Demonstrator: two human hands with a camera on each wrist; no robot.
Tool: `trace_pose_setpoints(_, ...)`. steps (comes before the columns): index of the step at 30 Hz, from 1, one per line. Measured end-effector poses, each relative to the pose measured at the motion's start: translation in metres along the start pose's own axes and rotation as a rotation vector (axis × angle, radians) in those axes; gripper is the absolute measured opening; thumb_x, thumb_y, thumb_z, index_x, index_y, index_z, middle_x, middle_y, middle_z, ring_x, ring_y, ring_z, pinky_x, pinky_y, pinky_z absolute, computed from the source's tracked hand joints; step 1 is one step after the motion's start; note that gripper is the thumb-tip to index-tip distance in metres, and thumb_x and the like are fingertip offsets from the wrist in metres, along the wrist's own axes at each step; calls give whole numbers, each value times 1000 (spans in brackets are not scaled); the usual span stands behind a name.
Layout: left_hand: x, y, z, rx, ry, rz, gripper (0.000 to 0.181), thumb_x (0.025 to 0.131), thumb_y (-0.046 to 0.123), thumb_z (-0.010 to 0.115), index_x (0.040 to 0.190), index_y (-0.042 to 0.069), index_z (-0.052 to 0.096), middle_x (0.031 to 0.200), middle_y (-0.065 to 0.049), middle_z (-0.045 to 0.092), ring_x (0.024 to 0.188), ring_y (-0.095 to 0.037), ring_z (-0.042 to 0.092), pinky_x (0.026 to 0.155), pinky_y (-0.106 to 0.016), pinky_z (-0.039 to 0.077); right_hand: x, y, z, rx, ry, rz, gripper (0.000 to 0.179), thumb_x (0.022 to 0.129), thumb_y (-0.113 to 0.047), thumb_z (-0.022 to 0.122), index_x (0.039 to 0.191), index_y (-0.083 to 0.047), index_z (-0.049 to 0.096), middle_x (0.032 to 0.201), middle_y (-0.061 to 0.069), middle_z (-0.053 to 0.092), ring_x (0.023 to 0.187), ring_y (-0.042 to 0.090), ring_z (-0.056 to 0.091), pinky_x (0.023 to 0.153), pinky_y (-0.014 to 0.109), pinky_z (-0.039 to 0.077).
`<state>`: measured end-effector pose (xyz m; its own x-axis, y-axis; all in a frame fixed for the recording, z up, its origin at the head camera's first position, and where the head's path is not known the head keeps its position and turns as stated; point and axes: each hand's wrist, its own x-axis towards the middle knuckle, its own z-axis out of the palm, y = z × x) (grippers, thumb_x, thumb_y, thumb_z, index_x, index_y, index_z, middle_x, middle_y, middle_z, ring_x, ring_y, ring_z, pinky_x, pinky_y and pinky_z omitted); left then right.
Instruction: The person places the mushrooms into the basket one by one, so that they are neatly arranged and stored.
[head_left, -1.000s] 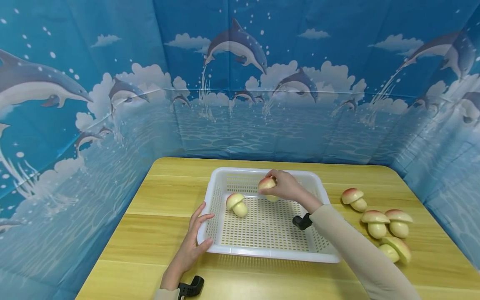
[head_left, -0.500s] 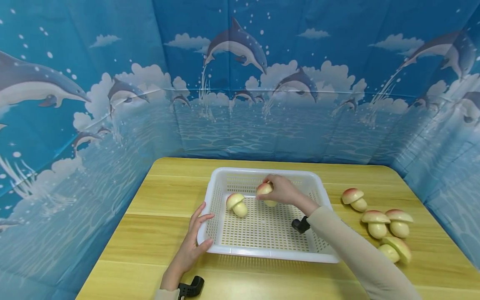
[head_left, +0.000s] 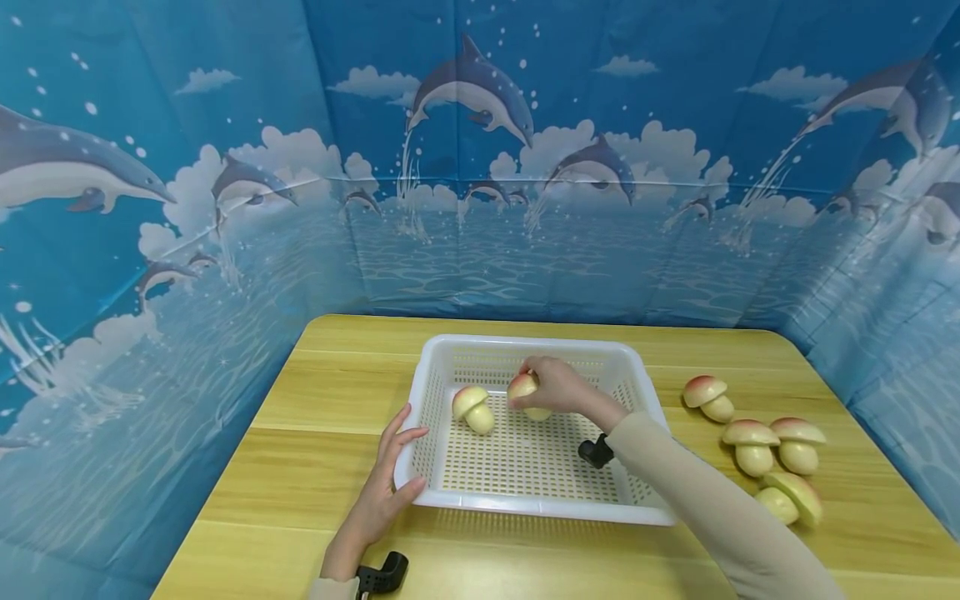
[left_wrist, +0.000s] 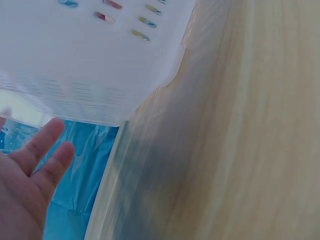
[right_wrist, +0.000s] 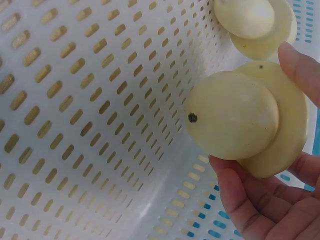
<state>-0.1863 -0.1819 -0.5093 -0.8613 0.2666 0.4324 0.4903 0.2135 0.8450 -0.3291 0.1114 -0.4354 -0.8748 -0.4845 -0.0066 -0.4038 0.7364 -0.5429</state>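
In the head view a white plastic basket (head_left: 540, 506) with slotted walls stands on the table. My left hand (head_left: 378, 492) rests at its left rim, fingers spread and fairly straight; the left wrist view shows those fingers (left_wrist: 45, 140) extended beside the basket wall. Inside the basket my right hand (head_left: 561, 387) grips a toy mushroom (right_wrist: 232, 115) by its red-tinged cap, with thumb and fingers around the cap's edge. The stem points toward the basket floor. A second toy mushroom (head_left: 474, 410) lies on the basket floor to the left of it.
Several more toy mushrooms (head_left: 752, 446) sit on the wooden table (head_left: 300, 467) right of the basket. A blue dolphin-print curtain (head_left: 480, 250) surrounds the table at the back and sides. Each wrist wears a black camera (head_left: 386, 573).
My right hand has moved slightly left and toward me inside the basket, carrying the toy mushroom closer to the other one. The left hand has stayed at the rim.
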Motion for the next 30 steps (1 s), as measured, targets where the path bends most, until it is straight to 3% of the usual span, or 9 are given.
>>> trace_pose_setpoints(6, 1, -1, 0, 11, -3, -1, 57, 83, 16, 56, 138, 15, 40, 157, -5, 2, 136, -39, 15, 88, -59, 36, 0, -1, 1, -44, 3, -29, 50, 72, -38, 81, 106, -6, 62, 88, 2, 61, 76, 17, 54, 63, 33, 46)
trace_pose_setpoints(15, 1, -1, 0, -10, -2, -6, 58, 82, 15, 57, 138, 16, 40, 157, -5, 2, 136, -39, 13, 89, -59, 35, 3, 0, 7, -93, -16, -3, 53, 72, -41, 80, 109, -6, 62, 90, 2, 61, 77, 17, 54, 64, 34, 45)
trace_pose_setpoints(30, 3, -2, -3, -4, -2, -15, 58, 82, 15, 56, 138, 15, 41, 157, -6, 3, 136, -38, 13, 90, -61, 32, 8, 3, 12, -77, -46, 22, 51, 71, -40, 81, 107, -9, 62, 90, 0, 60, 76, 16, 54, 63, 33, 45)
